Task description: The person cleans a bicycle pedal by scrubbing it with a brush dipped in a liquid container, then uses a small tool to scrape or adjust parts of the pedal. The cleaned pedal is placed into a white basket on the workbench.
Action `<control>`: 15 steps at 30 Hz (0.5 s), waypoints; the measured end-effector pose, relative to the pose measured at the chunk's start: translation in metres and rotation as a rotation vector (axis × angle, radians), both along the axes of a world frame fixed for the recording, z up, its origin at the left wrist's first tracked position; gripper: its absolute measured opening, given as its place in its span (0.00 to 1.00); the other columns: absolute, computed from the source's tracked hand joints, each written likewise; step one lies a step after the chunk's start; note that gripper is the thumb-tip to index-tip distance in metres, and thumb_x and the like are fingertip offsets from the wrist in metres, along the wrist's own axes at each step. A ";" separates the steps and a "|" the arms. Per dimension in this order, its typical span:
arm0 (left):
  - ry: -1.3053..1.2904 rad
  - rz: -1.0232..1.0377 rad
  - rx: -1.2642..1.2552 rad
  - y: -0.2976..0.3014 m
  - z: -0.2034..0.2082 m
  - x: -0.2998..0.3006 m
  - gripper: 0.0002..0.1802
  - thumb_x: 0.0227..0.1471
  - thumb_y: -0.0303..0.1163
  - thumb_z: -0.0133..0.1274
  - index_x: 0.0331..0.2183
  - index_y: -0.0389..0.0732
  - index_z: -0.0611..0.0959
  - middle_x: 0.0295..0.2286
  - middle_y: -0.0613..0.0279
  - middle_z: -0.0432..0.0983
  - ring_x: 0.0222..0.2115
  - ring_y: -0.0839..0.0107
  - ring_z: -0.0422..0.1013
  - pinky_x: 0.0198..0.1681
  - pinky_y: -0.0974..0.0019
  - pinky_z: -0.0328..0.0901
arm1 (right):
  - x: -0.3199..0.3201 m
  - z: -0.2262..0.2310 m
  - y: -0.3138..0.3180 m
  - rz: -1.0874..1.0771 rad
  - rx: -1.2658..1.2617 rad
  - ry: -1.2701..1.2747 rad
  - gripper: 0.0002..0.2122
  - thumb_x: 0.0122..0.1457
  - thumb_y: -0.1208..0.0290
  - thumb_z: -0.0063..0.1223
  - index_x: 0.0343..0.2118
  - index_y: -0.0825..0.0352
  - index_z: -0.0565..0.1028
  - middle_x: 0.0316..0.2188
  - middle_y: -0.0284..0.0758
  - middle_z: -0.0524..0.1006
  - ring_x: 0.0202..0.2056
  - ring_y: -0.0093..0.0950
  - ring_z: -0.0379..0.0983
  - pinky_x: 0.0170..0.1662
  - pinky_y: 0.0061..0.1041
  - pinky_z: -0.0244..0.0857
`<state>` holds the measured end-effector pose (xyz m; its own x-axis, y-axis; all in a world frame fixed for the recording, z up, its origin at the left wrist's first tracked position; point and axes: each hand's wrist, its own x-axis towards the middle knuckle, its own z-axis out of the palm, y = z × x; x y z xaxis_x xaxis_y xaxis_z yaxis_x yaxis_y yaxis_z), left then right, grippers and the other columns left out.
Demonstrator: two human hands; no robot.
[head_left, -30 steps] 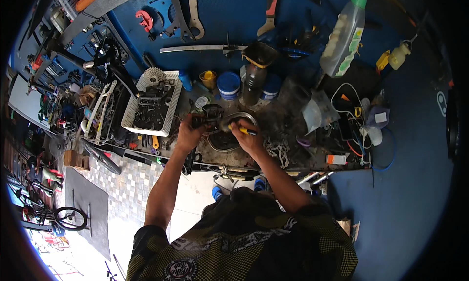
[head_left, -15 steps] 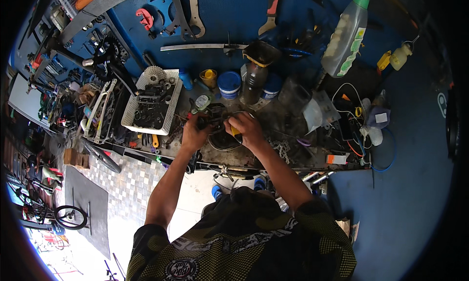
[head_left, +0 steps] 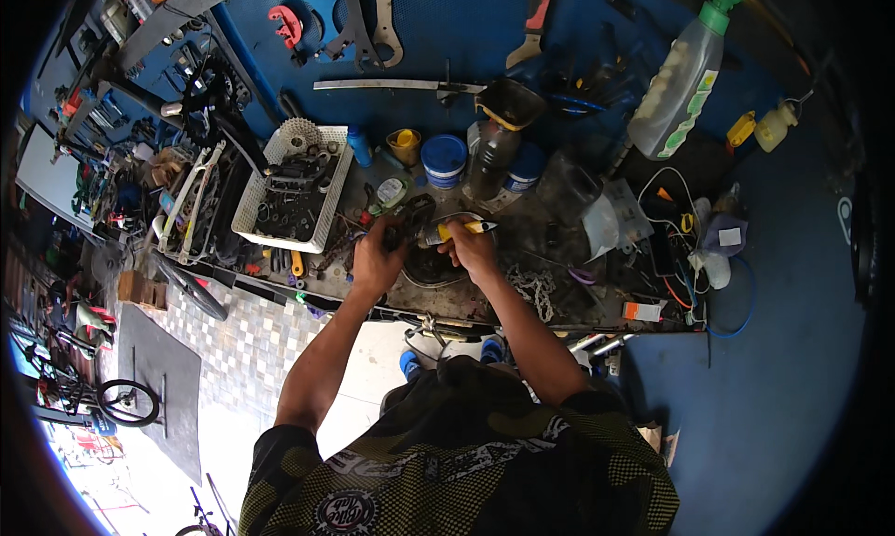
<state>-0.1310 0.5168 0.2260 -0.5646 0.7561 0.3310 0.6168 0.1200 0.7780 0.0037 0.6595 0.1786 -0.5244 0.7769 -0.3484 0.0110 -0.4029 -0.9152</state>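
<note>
Over the workbench, my left hand [head_left: 378,261] has its fingers closed round a dark, greasy metal part [head_left: 410,221] whose exact kind I cannot make out. My right hand [head_left: 469,250] grips a brush [head_left: 469,229] with a yellow handle. The handle's pale, dark-tipped end points right, and its other end is turned toward the dark part. Below both hands sits a round dark basin [head_left: 431,277], partly covered by them. A small greenish container [head_left: 391,191] stands just beyond my left hand.
A white basket [head_left: 328,200] of small metal parts lies to the left. Blue-lidded tubs [head_left: 443,159] and a cut dark bottle [head_left: 490,163] stand behind. A chain [head_left: 533,292] rests right of my right forearm. A clear spray bottle [head_left: 673,93] hangs at the upper right.
My right hand has turned the brush, so its yellow handle now shows lying sideways. My left hand still holds the dark part, and the whole view has shifted slightly.
</note>
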 end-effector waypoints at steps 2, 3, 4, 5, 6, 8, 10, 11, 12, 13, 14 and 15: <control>-0.018 0.006 -0.047 0.001 -0.001 -0.001 0.22 0.48 0.26 0.63 0.47 0.39 0.79 0.34 0.44 0.83 0.34 0.50 0.81 0.36 0.58 0.72 | 0.000 0.001 0.004 0.025 0.275 0.054 0.12 0.65 0.61 0.58 0.31 0.65 0.78 0.19 0.31 0.78 0.18 0.23 0.74 0.23 0.24 0.66; -0.027 0.008 -0.057 0.001 -0.001 -0.002 0.22 0.48 0.26 0.63 0.47 0.39 0.79 0.33 0.44 0.83 0.33 0.51 0.82 0.36 0.58 0.71 | 0.000 0.002 0.005 0.048 0.351 0.036 0.12 0.65 0.61 0.58 0.31 0.65 0.78 0.18 0.31 0.78 0.18 0.24 0.75 0.24 0.25 0.67; -0.001 -0.009 -0.050 0.001 -0.001 -0.002 0.22 0.48 0.26 0.63 0.47 0.39 0.79 0.33 0.45 0.83 0.34 0.52 0.82 0.36 0.58 0.71 | 0.004 0.005 0.009 0.128 0.821 -0.080 0.11 0.63 0.61 0.61 0.30 0.62 0.77 0.20 0.32 0.79 0.23 0.30 0.77 0.27 0.30 0.70; 0.021 -0.022 -0.037 0.001 -0.001 -0.003 0.23 0.48 0.26 0.63 0.47 0.39 0.79 0.33 0.45 0.83 0.34 0.52 0.82 0.36 0.58 0.72 | 0.007 0.009 0.013 0.126 1.100 -0.023 0.11 0.63 0.60 0.62 0.30 0.62 0.77 0.21 0.33 0.78 0.24 0.31 0.77 0.28 0.31 0.70; 0.017 -0.037 -0.075 0.001 -0.001 -0.004 0.23 0.48 0.26 0.63 0.47 0.39 0.79 0.33 0.46 0.83 0.34 0.53 0.82 0.36 0.58 0.72 | 0.012 0.013 0.019 0.144 1.335 -0.013 0.11 0.62 0.60 0.63 0.29 0.61 0.77 0.22 0.33 0.78 0.26 0.33 0.77 0.29 0.32 0.71; -0.039 -0.045 -0.093 0.002 -0.001 -0.006 0.23 0.48 0.26 0.63 0.48 0.39 0.79 0.33 0.46 0.83 0.35 0.52 0.82 0.38 0.58 0.72 | 0.018 0.019 0.027 0.222 1.640 -0.089 0.11 0.61 0.60 0.64 0.28 0.59 0.76 0.25 0.33 0.79 0.32 0.34 0.78 0.31 0.35 0.72; -0.073 -0.045 -0.101 0.002 -0.001 -0.005 0.23 0.48 0.26 0.63 0.48 0.39 0.79 0.33 0.46 0.83 0.36 0.52 0.82 0.39 0.58 0.73 | 0.020 0.020 0.028 0.213 1.642 -0.025 0.11 0.61 0.61 0.64 0.29 0.60 0.77 0.24 0.33 0.79 0.29 0.36 0.77 0.30 0.33 0.72; -0.062 -0.045 -0.076 0.002 -0.001 -0.005 0.22 0.48 0.26 0.63 0.48 0.39 0.79 0.33 0.46 0.83 0.36 0.51 0.82 0.39 0.58 0.73 | 0.021 0.019 0.027 0.193 1.618 -0.027 0.10 0.61 0.61 0.64 0.29 0.60 0.77 0.23 0.34 0.79 0.27 0.36 0.76 0.30 0.33 0.72; -0.055 -0.052 -0.064 0.003 -0.001 -0.005 0.22 0.49 0.25 0.62 0.48 0.39 0.79 0.33 0.46 0.83 0.36 0.51 0.82 0.40 0.58 0.73 | 0.021 0.017 0.024 0.205 1.473 -0.015 0.10 0.61 0.61 0.64 0.29 0.61 0.77 0.23 0.33 0.78 0.26 0.34 0.75 0.29 0.31 0.71; -0.033 -0.045 -0.048 0.003 -0.001 -0.005 0.22 0.49 0.25 0.62 0.47 0.38 0.79 0.33 0.46 0.83 0.36 0.51 0.82 0.40 0.57 0.73 | 0.021 0.013 0.020 0.203 1.301 -0.037 0.11 0.62 0.61 0.64 0.29 0.61 0.77 0.22 0.32 0.78 0.24 0.32 0.74 0.28 0.30 0.70; -0.016 -0.044 -0.047 0.003 -0.002 -0.005 0.21 0.49 0.25 0.62 0.47 0.38 0.79 0.33 0.45 0.83 0.36 0.50 0.82 0.39 0.57 0.73 | 0.021 0.009 0.018 0.253 1.101 -0.084 0.11 0.62 0.61 0.64 0.29 0.61 0.77 0.21 0.31 0.78 0.22 0.30 0.73 0.27 0.28 0.69; -0.004 -0.041 -0.049 0.003 -0.002 -0.006 0.21 0.49 0.25 0.62 0.47 0.38 0.79 0.33 0.45 0.83 0.36 0.50 0.82 0.39 0.57 0.73 | 0.022 0.005 0.017 0.242 0.872 -0.057 0.11 0.63 0.61 0.63 0.29 0.61 0.77 0.20 0.30 0.78 0.21 0.27 0.72 0.26 0.26 0.68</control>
